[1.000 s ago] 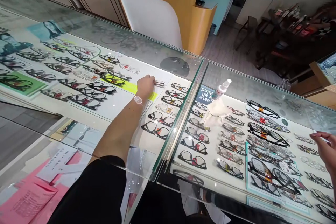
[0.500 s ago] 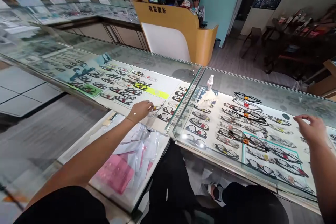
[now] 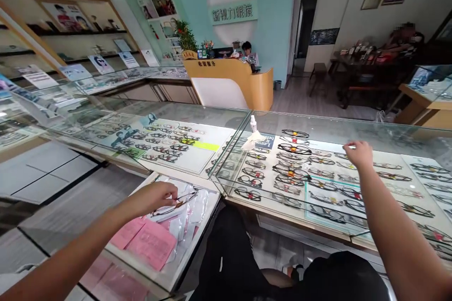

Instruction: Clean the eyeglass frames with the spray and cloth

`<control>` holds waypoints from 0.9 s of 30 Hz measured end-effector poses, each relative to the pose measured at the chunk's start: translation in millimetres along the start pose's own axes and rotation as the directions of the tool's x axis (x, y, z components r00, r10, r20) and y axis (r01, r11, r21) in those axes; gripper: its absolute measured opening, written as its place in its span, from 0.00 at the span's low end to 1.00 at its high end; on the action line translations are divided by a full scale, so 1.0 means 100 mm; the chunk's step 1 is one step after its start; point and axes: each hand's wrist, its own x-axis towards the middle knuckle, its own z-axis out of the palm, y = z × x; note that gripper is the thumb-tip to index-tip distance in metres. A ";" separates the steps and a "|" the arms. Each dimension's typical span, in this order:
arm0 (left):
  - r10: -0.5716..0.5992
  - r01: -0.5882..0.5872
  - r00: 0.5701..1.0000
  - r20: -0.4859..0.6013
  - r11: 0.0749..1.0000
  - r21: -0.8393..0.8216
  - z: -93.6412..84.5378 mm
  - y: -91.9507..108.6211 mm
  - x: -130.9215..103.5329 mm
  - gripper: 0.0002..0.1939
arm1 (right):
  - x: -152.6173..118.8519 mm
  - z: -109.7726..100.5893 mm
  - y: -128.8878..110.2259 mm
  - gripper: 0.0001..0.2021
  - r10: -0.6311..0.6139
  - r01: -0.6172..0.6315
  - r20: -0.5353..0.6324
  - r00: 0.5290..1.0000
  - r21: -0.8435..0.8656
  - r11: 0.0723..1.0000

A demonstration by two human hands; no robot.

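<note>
The left hand [image 3: 161, 196] holds a pair of glasses [image 3: 180, 203] between its fingers, above the drawer [image 3: 181, 263] with pink packets [image 3: 151, 243]. The right hand [image 3: 359, 153] is over the glass counter [image 3: 323, 122] — its fingertips are close together, but I cannot tell if they grip something.

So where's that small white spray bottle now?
In the head view, the small white spray bottle stands on the glass counter, just right of centre, right behind the crumpled cream cloth.
</note>
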 end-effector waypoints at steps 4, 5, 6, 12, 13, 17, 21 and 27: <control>0.133 -0.128 0.987 -0.091 0.990 0.062 -0.75 0.86 -0.07 0.18 | -0.01 0.03 0.01 0.11 -0.010 0.010 -0.008 1.000 0.021 1.000; 0.164 -0.151 0.978 -0.133 0.983 0.101 -0.94 1.11 -0.02 0.19 | -0.02 0.03 0.01 0.11 -0.015 0.015 -0.005 1.000 0.022 1.000; 0.207 -0.184 0.962 -0.179 0.973 0.137 -1.13 1.37 0.04 0.20 | -0.02 0.03 0.00 0.11 -0.019 0.019 -0.001 1.000 0.022 1.000; 0.443 -0.358 0.825 -0.352 0.890 0.282 -1.73 2.84 0.94 0.19 | -0.01 0.04 -0.05 0.11 -0.019 0.019 0.010 1.000 -0.009 1.000; 0.482 -0.391 0.798 -0.361 0.871 0.299 -1.75 3.06 1.14 0.20 | 0.00 0.05 -0.06 0.11 -0.015 0.015 0.009 1.000 -0.013 1.000; 0.565 -0.439 0.755 -0.333 0.813 0.383 -1.74 3.84 1.97 0.13 | 0.01 0.07 -0.10 0.10 0.002 -0.002 0.000 1.000 -0.016 1.000; 0.564 -0.416 0.767 -0.307 0.801 0.432 -1.61 4.36 2.65 0.12 | 0.02 0.09 -0.11 0.09 0.008 -0.008 0.001 1.000 -0.003 1.000; 0.551 -0.414 0.798 -0.243 0.795 0.443 -1.30 4.66 3.22 0.14 | 0.04 0.12 -0.12 0.09 0.030 -0.030 0.015 0.999 0.015 0.999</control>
